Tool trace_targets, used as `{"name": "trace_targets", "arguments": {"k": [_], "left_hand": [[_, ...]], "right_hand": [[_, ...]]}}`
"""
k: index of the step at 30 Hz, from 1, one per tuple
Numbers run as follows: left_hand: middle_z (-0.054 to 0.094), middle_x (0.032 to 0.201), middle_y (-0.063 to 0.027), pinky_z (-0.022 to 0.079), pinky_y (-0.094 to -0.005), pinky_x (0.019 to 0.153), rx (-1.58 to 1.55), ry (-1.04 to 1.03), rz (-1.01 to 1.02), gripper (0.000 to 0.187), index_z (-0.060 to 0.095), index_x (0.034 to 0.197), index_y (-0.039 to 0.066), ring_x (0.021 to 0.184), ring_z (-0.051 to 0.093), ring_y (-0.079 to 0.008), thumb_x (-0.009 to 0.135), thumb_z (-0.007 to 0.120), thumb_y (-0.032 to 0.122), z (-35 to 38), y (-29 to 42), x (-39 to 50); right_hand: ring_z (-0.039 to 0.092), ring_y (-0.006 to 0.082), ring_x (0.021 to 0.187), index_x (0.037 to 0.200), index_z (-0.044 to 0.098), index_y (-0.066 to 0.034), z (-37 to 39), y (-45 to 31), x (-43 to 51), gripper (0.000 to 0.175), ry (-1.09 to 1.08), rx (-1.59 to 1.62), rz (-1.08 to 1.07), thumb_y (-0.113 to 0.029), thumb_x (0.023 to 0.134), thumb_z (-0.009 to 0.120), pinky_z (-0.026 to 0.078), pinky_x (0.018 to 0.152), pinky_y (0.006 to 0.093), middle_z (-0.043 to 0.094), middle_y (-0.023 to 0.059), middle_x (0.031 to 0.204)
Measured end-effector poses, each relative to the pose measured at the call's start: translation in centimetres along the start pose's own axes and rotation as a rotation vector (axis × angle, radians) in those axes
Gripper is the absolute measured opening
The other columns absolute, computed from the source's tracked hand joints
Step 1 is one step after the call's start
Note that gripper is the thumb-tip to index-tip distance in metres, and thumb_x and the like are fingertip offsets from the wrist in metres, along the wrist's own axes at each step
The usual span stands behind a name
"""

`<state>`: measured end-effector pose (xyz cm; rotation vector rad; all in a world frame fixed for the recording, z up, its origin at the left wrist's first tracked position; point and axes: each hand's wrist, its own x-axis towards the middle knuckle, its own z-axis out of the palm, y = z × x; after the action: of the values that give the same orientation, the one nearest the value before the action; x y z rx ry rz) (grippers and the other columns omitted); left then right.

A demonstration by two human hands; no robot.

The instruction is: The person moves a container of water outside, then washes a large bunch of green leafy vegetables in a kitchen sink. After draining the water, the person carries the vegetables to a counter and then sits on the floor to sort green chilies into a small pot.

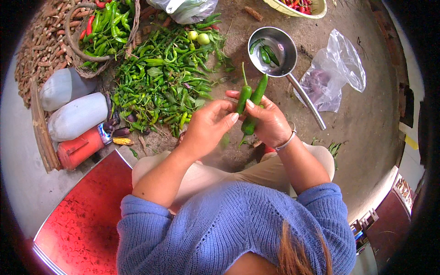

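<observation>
My left hand [209, 123] pinches a green chili pepper [243, 99] between thumb and fingertips, its long stem pointing up. Right beside it, my right hand [273, 125] grips other green chili peppers [261, 87], one upright under the thumb and another with its curved end hanging below. Beyond my hands stands a metal saucepan [292, 56] with a few green peppers [268, 55] inside, its handle slanting toward me on the right. To the left of my hands spreads a large heap of green peppers and leaves [161, 82] on the ground.
A wicker basket [74, 44] of peppers stands at far left near corncobs [41, 37]. Below it lie white plastic jugs [79, 115] and a red container [80, 147]. A clear plastic bag [343, 62] lies right of the pan. A pale basin [318, 12] holds red peppers.
</observation>
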<state>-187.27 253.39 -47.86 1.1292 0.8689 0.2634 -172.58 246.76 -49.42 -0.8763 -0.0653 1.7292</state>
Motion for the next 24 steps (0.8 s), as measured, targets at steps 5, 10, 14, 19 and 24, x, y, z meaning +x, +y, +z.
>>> {"name": "trace_targets", "arguments": {"k": [5, 10, 14, 19, 24], "left_hand": [[0.054, 0.079, -0.0010, 0.041, -0.0200, 0.060, 0.219, 0.007, -0.010, 0.019, 0.053, 0.098, 0.001, 0.067, 0.048, -0.0061, 0.080, 0.054, 0.008, -0.1, -0.8, 0.0], [0.052, 0.086, 0.0000, 0.041, -0.0197, 0.058, 0.438, 0.057, 0.170, 0.027, 0.048, 0.107, 0.004, 0.065, 0.048, -0.0066, 0.081, 0.054, 0.010, -0.9, -1.2, 0.3], [0.050, 0.100, -0.0019, 0.043, -0.0211, 0.061, -0.055, 0.015, -0.018, 0.034, 0.043, 0.113, 0.004, 0.073, 0.052, -0.0096, 0.081, 0.054, 0.011, -1.1, -0.9, 0.5], [0.054, 0.093, -0.0010, 0.044, -0.0223, 0.065, -0.118, -0.029, -0.128, 0.031, 0.044, 0.111, 0.004, 0.077, 0.052, -0.0091, 0.082, 0.053, 0.008, -0.8, -0.6, 0.4], [0.056, 0.083, -0.0040, 0.045, -0.0226, 0.063, 0.158, -0.059, 0.019, 0.021, 0.051, 0.101, 0.001, 0.071, 0.052, -0.0081, 0.080, 0.052, 0.006, -1.6, -2.5, 0.1]], "right_hand": [[0.051, 0.0228, 0.099, 0.108, 0.047, 0.0026, -0.9, -0.4, 0.4, 0.034, 0.087, -0.025, -0.072, -0.020, 0.083, 0.049, 0.038, 0.086, 0.0349, 0.052, 0.0129, 0.109], [0.049, 0.0272, 0.103, 0.102, 0.050, 0.0015, -1.9, -1.8, 0.8, 0.029, 0.036, 0.089, -0.165, -0.021, 0.085, 0.045, 0.036, 0.091, 0.0401, 0.052, 0.0140, 0.107], [0.050, 0.0259, 0.100, 0.108, 0.046, 0.0016, -0.7, -0.9, 0.2, 0.034, -0.091, 0.078, -0.020, -0.022, 0.083, 0.048, 0.038, 0.089, 0.0385, 0.053, 0.0149, 0.107], [0.051, 0.0251, 0.099, 0.114, 0.042, 0.0023, 0.8, -0.8, 0.2, 0.041, -0.257, 0.046, 0.012, -0.023, 0.083, 0.048, 0.041, 0.085, 0.0388, 0.050, 0.0162, 0.110], [0.052, 0.0332, 0.097, 0.109, 0.043, 0.0025, -1.2, -1.5, 0.6, 0.035, -0.070, 0.024, 0.024, -0.022, 0.084, 0.045, 0.043, 0.083, 0.0453, 0.046, 0.0182, 0.115]]}}
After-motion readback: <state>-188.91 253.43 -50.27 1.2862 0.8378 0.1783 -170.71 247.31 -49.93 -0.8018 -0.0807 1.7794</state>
